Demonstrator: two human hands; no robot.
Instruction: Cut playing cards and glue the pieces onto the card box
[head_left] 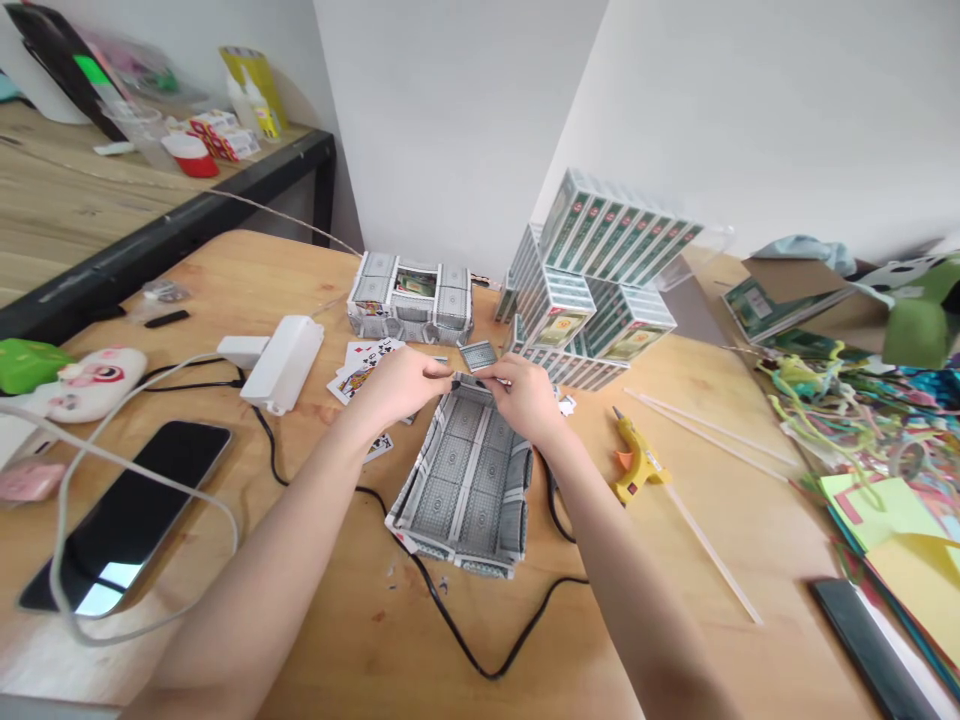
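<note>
An open, shallow box made of grey patterned playing cards (469, 465) lies on the table in front of me. At its far end my right hand (521, 395) pinches a small folded playing card (478, 355), back side showing. My left hand (409, 385) is closed at the box's far left corner; a sliver of card shows by its fingertips, but what it grips is hidden. Loose face-up playing cards (356, 365) lie partly under my left wrist. Behind stands a second card-built piece (411, 298) with a rectangular opening.
Stacked card packs (592, 290) stand at the back right. A yellow glue gun (637, 460) with clear glue sticks (712, 555) lies right of my arm. Left are a white power strip (283, 362) and a phone (127, 515). A black cable (487, 675) loops across the table.
</note>
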